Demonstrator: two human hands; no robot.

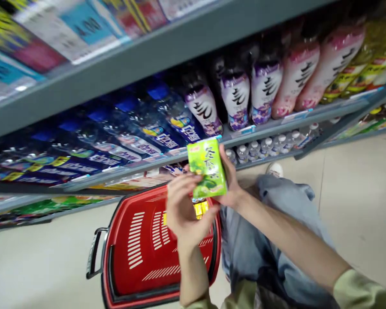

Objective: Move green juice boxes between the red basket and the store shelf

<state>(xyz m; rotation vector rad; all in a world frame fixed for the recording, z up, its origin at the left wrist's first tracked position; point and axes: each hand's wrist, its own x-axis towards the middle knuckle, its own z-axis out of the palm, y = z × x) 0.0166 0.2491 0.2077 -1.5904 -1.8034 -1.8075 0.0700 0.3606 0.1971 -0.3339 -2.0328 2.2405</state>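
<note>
Hands meet on a small green carton [207, 166], held up in front of the shelf [154, 56] and just above the far rim of a red basket [138, 249]. The left hand [184, 210] grips the carton from below, fingers wrapped round its lower left corner and thumb across its front. The right hand [230, 180] closes on the carton's right edge from behind, fingers pressed to its side. Something small and yellow [200, 209] shows just under the carton, between the hands; what it is cannot be told.

Behind the carton, blue-labelled bottles [116, 141] lie in a row on the shelf to the left, white and purple bottles [238, 96] stand straight above it, and pink ones [312, 71] follow further right. Below that row and to the right of the carton, small clear bottles with white caps [270, 145] stand packed together. The basket sits on the pale floor [357, 184] under the carton, its black handle [93, 253] folded down on the left. The person's jeans [270, 240] are to the right of the basket.
</note>
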